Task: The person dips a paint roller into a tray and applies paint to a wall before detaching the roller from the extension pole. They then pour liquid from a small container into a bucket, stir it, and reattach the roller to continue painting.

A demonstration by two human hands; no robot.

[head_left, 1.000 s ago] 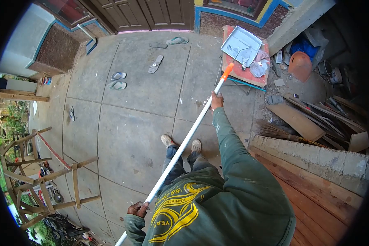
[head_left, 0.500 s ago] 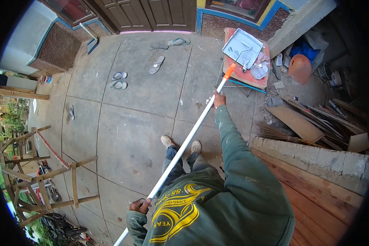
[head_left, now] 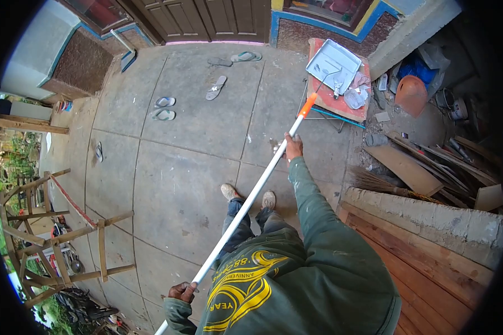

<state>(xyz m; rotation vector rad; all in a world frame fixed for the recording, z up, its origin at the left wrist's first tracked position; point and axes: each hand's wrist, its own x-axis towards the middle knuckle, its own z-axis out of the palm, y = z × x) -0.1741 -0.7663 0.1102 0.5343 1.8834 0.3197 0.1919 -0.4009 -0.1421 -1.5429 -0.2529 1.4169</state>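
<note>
One wide grey concrete floor (head_left: 179, 162) fills the middle of the view. A person in a dark green sweatshirt with yellow print (head_left: 318, 279) stands on it at 6 o'clock. Brown wooden planks (head_left: 430, 262) lie at 4 o'clock, and rough wooden frames (head_left: 67, 240) stand at 8 o'clock.

The long white pole with an orange end (head_left: 246, 201) runs from 7 o'clock up towards 1 o'clock. It crosses over the person's legs. A second ago its orange end sat a bit higher and closer to the low red table (head_left: 332, 100) at 1 o'clock. Now the pole has slid back a little towards the person.

On that table lies the flat grey metal tray (head_left: 324, 58). It has not moved.

The right hand (head_left: 294, 146) is closed around the pole far out, just above the middle of the view, and it has come nearer to the body. The left hand (head_left: 181, 291) is closed around the pole at 7 o'clock, and it has dropped lower too.

The small paint roller (head_left: 337, 86) on its thin wire is at the near side of the tray. I cannot tell if it touches the tray or the table.

I think the pull is only a small one, since the roller has not left the tray side of the table.

Pairs of flip-flops (head_left: 163, 109) lie at 11 o'clock, well apart from all this.
</note>
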